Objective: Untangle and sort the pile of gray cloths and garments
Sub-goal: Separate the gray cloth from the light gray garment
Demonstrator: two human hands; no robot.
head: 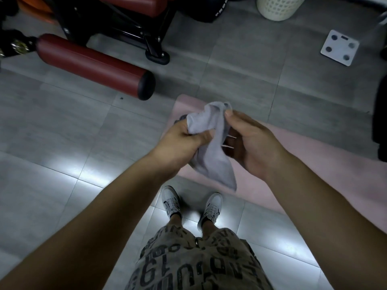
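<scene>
From the head camera I see my left hand [184,141] with its fingers curled tight round a crumpled light-gray soft cloth [211,162], whose tail hangs below them. My right hand [253,143] pinches the cloth's top edge between thumb and fingertips, over a pink floor mat [314,155].

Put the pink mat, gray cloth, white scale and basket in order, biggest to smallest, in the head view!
1. pink mat
2. gray cloth, though it is nearest the camera
3. white scale and basket look alike; the basket is cut off
</scene>
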